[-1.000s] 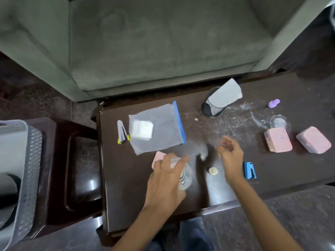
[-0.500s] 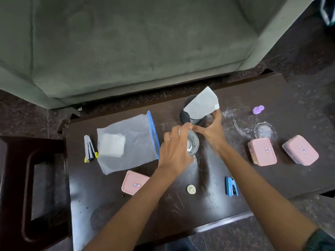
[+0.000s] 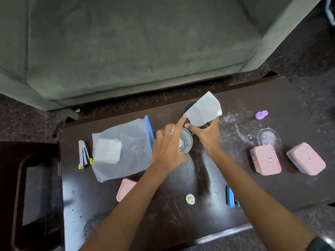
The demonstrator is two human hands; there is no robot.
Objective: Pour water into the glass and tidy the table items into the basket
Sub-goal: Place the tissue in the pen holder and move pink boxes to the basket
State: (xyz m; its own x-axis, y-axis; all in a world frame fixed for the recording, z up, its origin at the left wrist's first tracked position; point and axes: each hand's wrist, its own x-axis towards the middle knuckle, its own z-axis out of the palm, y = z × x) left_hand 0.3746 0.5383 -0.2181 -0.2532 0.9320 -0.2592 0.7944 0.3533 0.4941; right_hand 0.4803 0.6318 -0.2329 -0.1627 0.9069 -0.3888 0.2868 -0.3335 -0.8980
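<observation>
The left hand wraps the glass, upright mid-surface. Just beyond it, the right hand closes on what looks like a dark mesh cup holding 1 white sheet.

Dim, even indoor light from above; pale glare on dark table near front edge. Soft shadows under forearms. Wide-angle bending at edges; slight blur at bottom corners.

The dark tabletop carries a plastic bag and a stapler toward its left edge, two pink boxes toward the right edge, a glass at the middle.
</observation>
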